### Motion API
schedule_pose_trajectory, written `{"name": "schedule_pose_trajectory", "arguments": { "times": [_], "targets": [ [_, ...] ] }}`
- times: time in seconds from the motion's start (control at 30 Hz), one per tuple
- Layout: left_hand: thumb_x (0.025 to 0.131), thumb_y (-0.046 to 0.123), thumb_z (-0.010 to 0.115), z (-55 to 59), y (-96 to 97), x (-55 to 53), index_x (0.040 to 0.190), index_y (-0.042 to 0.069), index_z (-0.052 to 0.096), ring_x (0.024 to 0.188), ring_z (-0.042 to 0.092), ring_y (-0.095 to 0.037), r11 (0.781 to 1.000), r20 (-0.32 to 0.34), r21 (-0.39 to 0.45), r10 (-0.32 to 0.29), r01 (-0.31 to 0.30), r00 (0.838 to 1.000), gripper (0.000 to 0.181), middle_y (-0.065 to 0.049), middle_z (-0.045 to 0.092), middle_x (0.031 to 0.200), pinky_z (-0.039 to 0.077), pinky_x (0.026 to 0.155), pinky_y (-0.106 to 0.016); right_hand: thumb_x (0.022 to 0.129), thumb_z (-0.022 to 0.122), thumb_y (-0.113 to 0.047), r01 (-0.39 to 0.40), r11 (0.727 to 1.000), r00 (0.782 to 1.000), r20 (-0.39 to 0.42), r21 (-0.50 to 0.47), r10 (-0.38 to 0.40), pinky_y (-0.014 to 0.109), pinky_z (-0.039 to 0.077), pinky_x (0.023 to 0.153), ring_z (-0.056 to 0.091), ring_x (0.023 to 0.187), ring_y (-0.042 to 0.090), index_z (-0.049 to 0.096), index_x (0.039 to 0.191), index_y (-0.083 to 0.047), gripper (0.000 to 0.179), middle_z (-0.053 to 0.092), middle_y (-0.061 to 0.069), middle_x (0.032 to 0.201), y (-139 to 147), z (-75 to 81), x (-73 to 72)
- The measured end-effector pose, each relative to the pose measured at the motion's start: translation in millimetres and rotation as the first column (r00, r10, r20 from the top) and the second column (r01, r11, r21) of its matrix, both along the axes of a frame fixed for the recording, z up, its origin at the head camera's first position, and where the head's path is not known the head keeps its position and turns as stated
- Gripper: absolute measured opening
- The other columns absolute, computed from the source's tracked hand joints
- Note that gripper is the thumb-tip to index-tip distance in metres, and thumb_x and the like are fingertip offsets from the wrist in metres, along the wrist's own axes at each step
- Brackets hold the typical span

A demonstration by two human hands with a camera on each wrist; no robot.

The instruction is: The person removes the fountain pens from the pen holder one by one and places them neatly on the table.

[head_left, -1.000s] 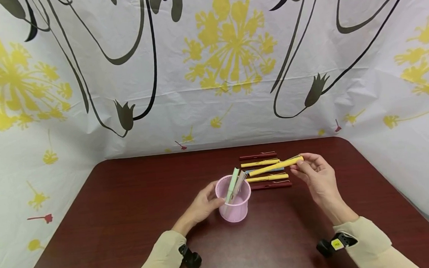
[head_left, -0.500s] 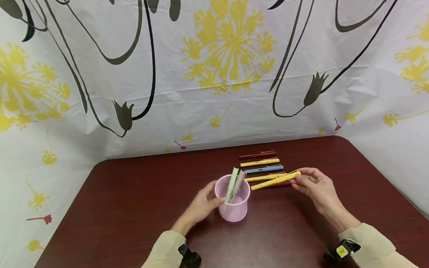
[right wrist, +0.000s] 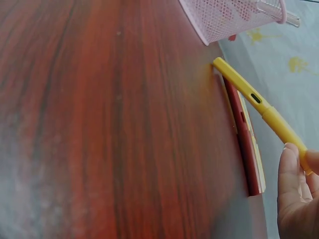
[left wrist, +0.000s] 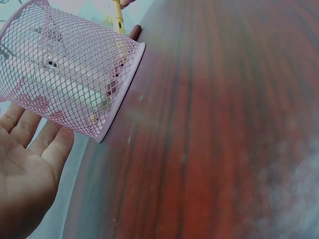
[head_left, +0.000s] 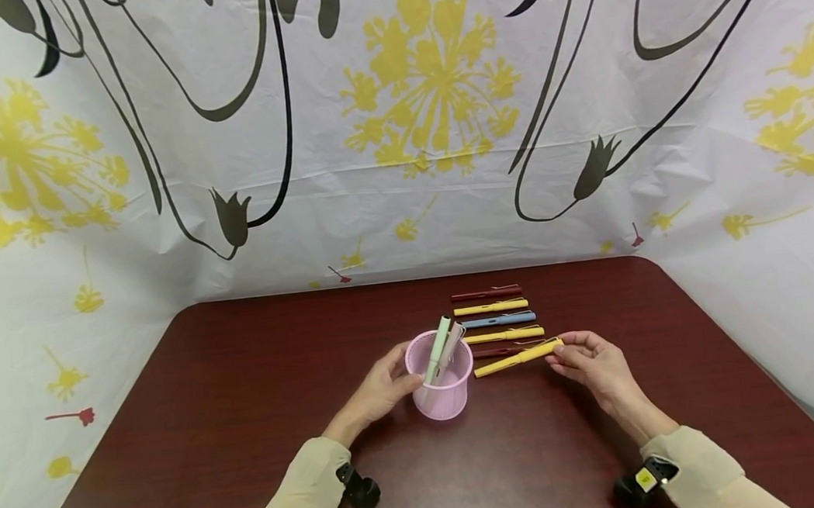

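Observation:
My left hand (head_left: pixel 380 388) holds a pink mesh pen cup (head_left: pixel 444 404), thumb at its near rim and fingers along its left side. A light green pen (head_left: pixel 437 348) and a pale greyish pen (head_left: pixel 453 343) lean inside the cup. My right hand (head_left: pixel 599 370) pinches a yellow pen (head_left: pixel 514 359) by its clip end, thumb against fingers. The pen's other end points left toward the cup and, in the right wrist view, is down at the tabletop. Just behind it lies a dark red pen (right wrist: pixel 242 134), the nearest of a row.
Farther back, the row continues with a yellow pen (head_left: pixel 520 333), a blue pen (head_left: pixel 502 320), another yellow pen (head_left: pixel 490 308) and another dark red pen (head_left: pixel 482 294). All lie roughly parallel on the brown table (head_left: pixel 247 388). A patterned white sheet (head_left: pixel 344 133) hangs behind.
My right hand has brought the yellow pen nearer, from above the blue pen, across the row, to the near side of the closest dark red pen. My left hand stays on the cup.

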State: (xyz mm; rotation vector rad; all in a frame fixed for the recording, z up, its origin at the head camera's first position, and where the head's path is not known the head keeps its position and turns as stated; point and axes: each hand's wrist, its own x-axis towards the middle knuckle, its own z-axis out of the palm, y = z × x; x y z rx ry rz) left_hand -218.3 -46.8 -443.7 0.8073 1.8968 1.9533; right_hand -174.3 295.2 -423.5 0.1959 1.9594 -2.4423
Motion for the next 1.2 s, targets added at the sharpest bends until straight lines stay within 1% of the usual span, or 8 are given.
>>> {"name": "schedule_pose_trajectory", "arguments": {
  "times": [0.3,0.53,0.63,0.7,0.83,1.0,1.03,1.2],
  "targets": [
    [0.088,0.018,0.066,-0.3,0.3,0.1,0.139,-0.004,0.036,0.126,0.042,-0.039,1.0,0.005,-0.005,-0.003,0.003,1.0,0.064,-0.027,0.042,0.138,0.045,0.093,-0.023,0.091,0.059,-0.001,-0.046,0.999,0.998,0.051,0.023,0.045,0.026,0.057,0.072,0.069,0.076,0.012,0.053,0.101,-0.006,0.013,0.069,-0.001,0.083,7,-3.2,0.1],
    [0.088,0.02,0.066,0.0,0.1,0.7,0.14,-0.004,0.036,0.128,0.041,-0.038,1.0,-0.003,-0.009,-0.002,0.002,1.0,0.064,-0.026,0.043,0.138,0.045,0.094,-0.025,0.092,0.058,-0.002,-0.101,0.986,0.992,0.091,0.132,0.089,0.027,0.057,0.073,0.069,0.077,0.012,0.049,0.107,0.0,0.018,0.067,0.0,0.084,12,-5.9,-1.9],
    [0.088,0.021,0.066,0.1,-0.1,0.9,0.139,-0.004,0.036,0.128,0.041,-0.038,1.0,-0.006,-0.008,0.002,-0.002,1.0,0.065,-0.026,0.043,0.138,0.045,0.095,-0.025,0.091,0.059,-0.004,-0.121,0.972,0.989,0.107,0.202,0.101,0.027,0.057,0.071,0.069,0.076,0.012,0.049,0.108,0.004,0.021,0.067,0.001,0.084,14,-7.6,-3.8],
    [0.088,0.022,0.066,0.1,-0.3,0.9,0.139,-0.004,0.036,0.129,0.041,-0.037,1.0,-0.008,-0.011,0.005,-0.005,1.0,0.065,-0.026,0.043,0.138,0.044,0.095,-0.025,0.092,0.059,-0.006,-0.14,0.956,0.986,0.12,0.257,0.112,0.026,0.057,0.07,0.069,0.075,0.012,0.049,0.108,0.005,0.022,0.067,0.001,0.084,16,-8.5,-5.1],
    [0.088,0.024,0.066,0.1,-0.5,0.7,0.139,-0.004,0.036,0.129,0.041,-0.037,1.0,-0.012,-0.019,0.01,-0.01,1.0,0.065,-0.026,0.043,0.138,0.044,0.096,-0.024,0.091,0.06,-0.007,-0.176,0.93,0.98,0.148,0.324,0.134,0.026,0.057,0.068,0.069,0.074,0.012,0.051,0.107,0.008,0.023,0.067,0.001,0.084,20,-9.7,-7.6],
    [0.086,0.032,0.068,-1.2,-0.4,-0.4,0.139,-0.005,0.036,0.129,0.04,-0.038,1.0,-0.017,-0.013,0.006,-0.006,1.0,0.072,-0.027,0.043,0.138,0.043,0.097,-0.024,0.091,0.06,-0.007,-0.214,0.903,0.972,0.176,0.373,0.158,0.028,0.058,0.067,0.069,0.071,0.014,0.053,0.108,0.01,0.025,0.068,0.003,0.084,23,-9.5,-10.1],
    [0.086,0.034,0.068,-1.4,-0.6,-0.4,0.139,-0.005,0.036,0.129,0.04,-0.038,1.0,-0.018,-0.012,0.006,-0.006,1.0,0.074,-0.027,0.043,0.138,0.043,0.098,-0.026,0.091,0.06,-0.007,-0.221,0.896,0.97,0.182,0.384,0.161,0.028,0.058,0.067,0.069,0.071,0.014,0.053,0.109,0.01,0.026,0.068,0.003,0.084,23,-9.2,-10.4],
    [0.087,0.033,0.068,-1.6,-0.7,0.0,0.139,-0.004,0.036,0.129,0.041,-0.038,1.0,-0.016,-0.017,0.007,-0.007,1.0,0.072,-0.026,0.043,0.138,0.043,0.098,-0.027,0.091,0.06,-0.008,-0.251,0.872,0.962,0.212,0.419,0.174,0.029,0.058,0.065,0.068,0.069,0.015,0.053,0.11,0.011,0.028,0.068,0.003,0.084,24,-7.8,-12.5]
  ]
}}
